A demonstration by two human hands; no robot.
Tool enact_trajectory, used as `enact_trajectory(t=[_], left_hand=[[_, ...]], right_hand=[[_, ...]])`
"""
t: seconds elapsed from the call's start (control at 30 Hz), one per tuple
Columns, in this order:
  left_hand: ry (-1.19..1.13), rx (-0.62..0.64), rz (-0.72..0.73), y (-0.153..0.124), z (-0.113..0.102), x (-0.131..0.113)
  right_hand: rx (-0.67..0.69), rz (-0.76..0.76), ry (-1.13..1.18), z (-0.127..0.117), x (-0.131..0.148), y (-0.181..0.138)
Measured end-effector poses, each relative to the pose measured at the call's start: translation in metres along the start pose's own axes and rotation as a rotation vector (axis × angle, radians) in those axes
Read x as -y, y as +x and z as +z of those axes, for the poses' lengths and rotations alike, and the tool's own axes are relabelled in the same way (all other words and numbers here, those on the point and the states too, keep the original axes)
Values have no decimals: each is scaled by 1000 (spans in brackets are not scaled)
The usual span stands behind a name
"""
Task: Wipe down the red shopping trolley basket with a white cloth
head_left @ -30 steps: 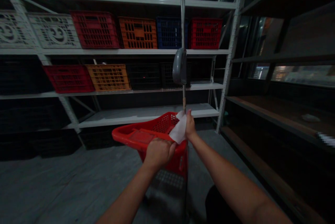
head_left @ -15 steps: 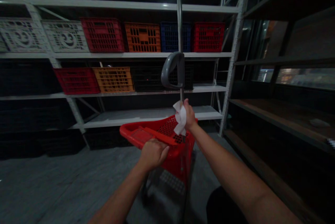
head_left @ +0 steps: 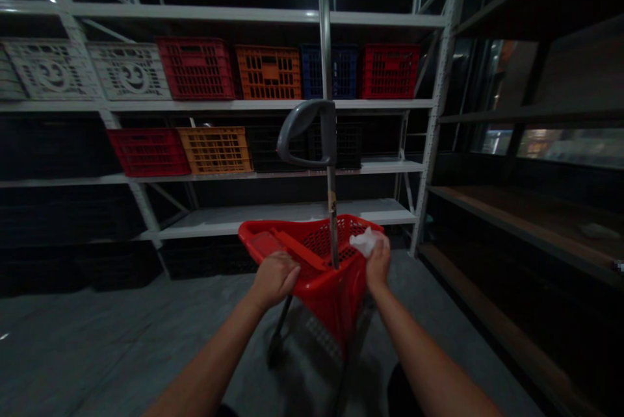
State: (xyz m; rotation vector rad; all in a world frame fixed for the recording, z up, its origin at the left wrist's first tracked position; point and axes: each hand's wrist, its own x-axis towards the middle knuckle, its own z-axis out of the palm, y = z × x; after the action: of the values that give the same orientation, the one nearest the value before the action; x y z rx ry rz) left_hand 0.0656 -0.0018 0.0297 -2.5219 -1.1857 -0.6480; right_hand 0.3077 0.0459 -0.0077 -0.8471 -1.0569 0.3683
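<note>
A red plastic shopping basket point(head_left: 316, 287) on wheels stands tilted in front of me, its metal pull rod rising to a grey loop handle point(head_left: 307, 133). My left hand point(head_left: 273, 277) is closed over the basket's near left rim. On the near right rim rests my right hand point(head_left: 377, 264), its fingers bunched around a crumpled white cloth point(head_left: 365, 241). The rod stands between my two hands, touched by neither.
White metal shelving point(head_left: 234, 105) faces me with red, orange, blue and white crates point(head_left: 266, 71) on its upper levels and dark crates lower down. Dark wooden shelves point(head_left: 526, 209) run along the right. The floor is grey concrete point(head_left: 97, 339).
My right hand left the pull rod and came down with the cloth to the basket's right rim. The basket and its handle swung left as it turned.
</note>
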Motion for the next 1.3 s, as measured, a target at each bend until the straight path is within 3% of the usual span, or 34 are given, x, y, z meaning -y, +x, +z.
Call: enact_trajectory(t=[0.07, 0.1, 0.13, 0.23, 0.3, 0.43, 0.53, 0.63, 0.73, 0.87, 1.0, 1.1, 1.2, 1.3], left_hand=[[-7, -11, 6, 1, 0, 1], [-9, -16, 10, 1, 1, 2], [-12, -21, 11, 2, 1, 2], [-39, -34, 5, 5, 4, 3], [-57, -49, -8, 6, 6, 4], [-46, -24, -19, 7, 8, 9], [-59, -8, 6, 7, 8, 12], [-67, -29, 5, 8, 9, 16], [-65, -62, -20, 7, 12, 22], [-73, -99, -50, 4, 13, 26], [-76, -75, -33, 2, 9, 21], [-74, -65, -13, 4, 6, 18], [-67, -60, 12, 7, 8, 18], [-67, -71, 28, 13, 12, 17]], right_hand=[[-147, -166, -69, -14, 18, 2], [-157, -284, -109, -17, 27, -2], [-95, -406, -152, -17, 35, -9], [365, -641, -307, 1, 50, -41], [616, -623, -442, 20, 53, -60], [857, -466, -643, 48, 59, -59], [1052, -401, -643, 61, 67, -37], [1146, -390, -528, 75, 69, -25], [1100, -399, -551, 83, 64, -32], [931, -406, -663, 78, 55, -55], [696, -485, -427, 56, 36, -77], [550, -534, -213, 30, 4, -97], [437, -428, -185, 9, -36, -118], [267, -157, -257, 9, -61, -136]])
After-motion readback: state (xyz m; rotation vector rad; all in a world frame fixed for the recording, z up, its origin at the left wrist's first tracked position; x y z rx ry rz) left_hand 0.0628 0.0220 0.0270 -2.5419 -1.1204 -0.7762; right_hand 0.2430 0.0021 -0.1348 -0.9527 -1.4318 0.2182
